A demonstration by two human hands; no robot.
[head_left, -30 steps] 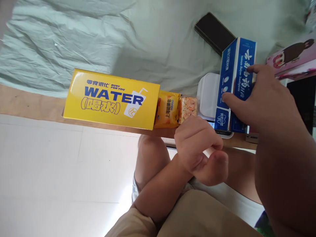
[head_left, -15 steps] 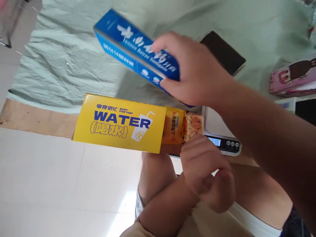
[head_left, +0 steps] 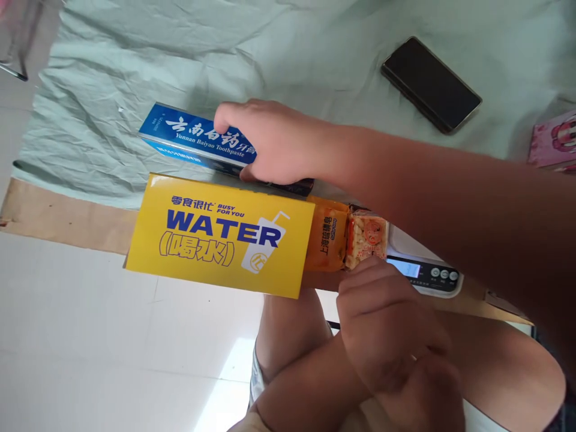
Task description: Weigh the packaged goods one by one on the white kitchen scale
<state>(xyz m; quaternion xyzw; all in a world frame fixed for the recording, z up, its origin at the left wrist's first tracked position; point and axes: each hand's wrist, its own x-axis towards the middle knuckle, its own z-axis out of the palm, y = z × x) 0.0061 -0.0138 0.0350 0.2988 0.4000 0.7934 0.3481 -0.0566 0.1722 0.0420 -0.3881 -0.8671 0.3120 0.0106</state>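
My right hand (head_left: 270,144) grips a blue toothpaste box (head_left: 173,129) across its top, thumb on the near side and fingers over the far side. The box lies lengthwise just behind a yellow carton (head_left: 225,237) printed WATER; its right part is hidden under my hand. To the carton's right sit an orange soap packet (head_left: 330,234) and a small clear-wrapped snack (head_left: 368,239). My left hand (head_left: 396,336) is curled into a loose fist in front of the snack, with nothing seen in it. A white digital scale (head_left: 445,287) is partly covered by my right forearm.
A green cloth (head_left: 315,54) covers the table, with a bare brown table edge (head_left: 72,210) at the left. A black phone (head_left: 432,84) rests at the back right. A pink box (head_left: 555,141) stands at the right edge. Pale floor tiles (head_left: 90,336) show below.
My right hand has brought the toothpaste box down and left, from above the cloth to behind the yellow carton. My left fist has shifted slightly right and down in view.
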